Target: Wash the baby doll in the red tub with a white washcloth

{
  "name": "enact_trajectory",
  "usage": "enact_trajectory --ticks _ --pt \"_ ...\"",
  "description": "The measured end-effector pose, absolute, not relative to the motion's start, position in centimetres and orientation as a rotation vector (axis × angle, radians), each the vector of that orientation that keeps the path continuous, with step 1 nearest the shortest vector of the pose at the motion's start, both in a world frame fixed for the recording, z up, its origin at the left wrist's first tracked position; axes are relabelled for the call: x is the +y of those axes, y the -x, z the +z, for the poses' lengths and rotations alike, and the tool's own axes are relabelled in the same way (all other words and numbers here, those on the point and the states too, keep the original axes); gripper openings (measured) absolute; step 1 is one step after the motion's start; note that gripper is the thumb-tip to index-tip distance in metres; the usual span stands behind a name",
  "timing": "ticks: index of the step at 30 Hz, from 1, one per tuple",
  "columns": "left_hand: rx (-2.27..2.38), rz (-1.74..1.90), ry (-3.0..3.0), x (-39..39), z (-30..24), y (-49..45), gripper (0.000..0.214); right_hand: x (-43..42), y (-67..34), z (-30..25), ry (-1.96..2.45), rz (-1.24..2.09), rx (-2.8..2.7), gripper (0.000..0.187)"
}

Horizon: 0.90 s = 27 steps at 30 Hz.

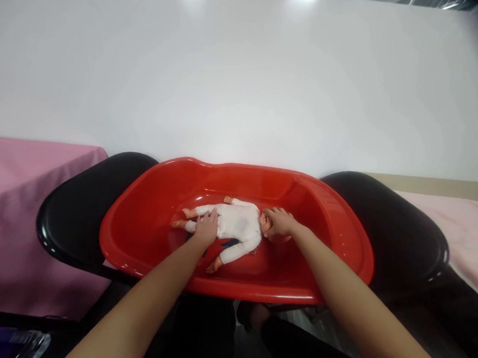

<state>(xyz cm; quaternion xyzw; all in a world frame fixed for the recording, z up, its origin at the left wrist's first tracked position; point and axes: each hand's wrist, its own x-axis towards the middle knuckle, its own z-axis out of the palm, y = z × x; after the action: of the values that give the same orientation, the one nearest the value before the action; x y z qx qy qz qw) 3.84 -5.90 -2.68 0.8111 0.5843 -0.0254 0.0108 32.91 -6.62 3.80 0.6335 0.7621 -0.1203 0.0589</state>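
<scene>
A baby doll (237, 222) in a white bodysuit lies on its back in a red plastic baby tub (151, 207), head to the right, legs to the left. My left hand (207, 227) rests on the doll's hips and upper legs, fingers closed around them. My right hand (280, 223) cups the doll's head, fingers curled over it and hiding most of the head. One doll arm sticks out toward me, near the tub floor.
The tub rests across two black chairs, one at the left (81, 212) and one at the right (393, 228). A pink-covered table (23, 205) stands at the left, another pink surface (472, 233) at the right. A white wall rises behind.
</scene>
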Motion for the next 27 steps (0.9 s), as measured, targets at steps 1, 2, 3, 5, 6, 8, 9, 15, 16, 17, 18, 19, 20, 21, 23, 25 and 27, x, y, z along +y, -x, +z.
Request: enact_trajectory --ticks 1,2,3,5,6,8,9,15,16,17,18,19,20,21,23,25,27 --pt "1.902 -0.129 -2.476 -5.9 -2.7 -3.7 0.059 -6.6 -32.9 3.8 -1.92 -0.363 2.308 0.1" --pt "1.978 -0.177 -2.422 -5.8 -2.7 -3.4 0.06 -6.6 -32.9 3.8 -1.922 -0.36 2.305 0.1" --pt "2.044 -0.224 -2.371 -5.8 -2.7 -3.2 0.061 -6.6 -32.9 3.7 -1.922 -0.358 2.301 0.1" --pt "2.166 -0.292 -2.288 -5.7 -2.8 -2.7 0.066 -6.6 -32.9 3.7 -1.921 -0.359 2.292 0.1" --pt "2.224 -0.304 -2.259 -5.7 -2.8 -2.4 0.066 -6.6 -32.9 3.8 -1.92 -0.359 2.291 0.1" --pt "2.314 -0.279 -2.218 -5.6 -2.5 -2.0 0.059 -6.7 -32.9 3.8 -1.913 -0.362 2.295 0.1" --pt "2.321 -0.235 -2.216 -5.5 -2.1 -1.8 0.053 -6.7 -32.9 3.9 -1.912 -0.362 2.296 0.1" --pt "2.03 0.117 -2.512 -5.4 1.2 -3.3 0.036 -6.7 -32.9 4.2 -1.917 -0.388 2.313 0.097" --pt "1.918 0.187 -2.608 -5.6 1.7 -4.1 0.034 -6.7 -32.9 4.2 -1.915 -0.392 2.319 0.096" --pt "1.772 0.245 -2.695 -5.9 2.1 -4.9 0.034 -6.7 -32.9 4.2 -1.912 -0.396 2.323 0.095" --pt "1.615 0.27 -2.756 -6.2 2.4 -5.8 0.034 -6.7 -32.9 4.2 -1.91 -0.397 2.326 0.095" --pt "1.457 0.252 -2.791 -6.6 2.6 -6.6 0.034 -6.6 -32.9 4.2 -1.908 -0.399 2.323 0.095" --pt "1.314 0.21 -2.806 -7.0 2.6 -7.3 0.034 -6.6 -33.0 4.2 -1.907 -0.4 2.318 0.096" --pt "1.194 0.156 -2.809 -7.4 2.5 -7.9 0.034 -6.6 -33.0 4.2 -1.906 -0.398 2.314 0.097" --pt "1.043 0.064 -2.798 -7.9 2.0 -8.5 0.038 -6.6 -33.0 4.3 -1.904 -0.401 2.309 0.098" --pt "0.955 -0.019 -2.774 -8.0 1.1 -8.5 0.043 -6.6 -32.9 4.4 -1.901 -0.406 2.31 0.097" --pt "0.955 -0.084 -2.735 -7.8 0.0 -8.2 0.041 -6.7 -32.8 4.6 -1.894 -0.412 2.308 0.096"
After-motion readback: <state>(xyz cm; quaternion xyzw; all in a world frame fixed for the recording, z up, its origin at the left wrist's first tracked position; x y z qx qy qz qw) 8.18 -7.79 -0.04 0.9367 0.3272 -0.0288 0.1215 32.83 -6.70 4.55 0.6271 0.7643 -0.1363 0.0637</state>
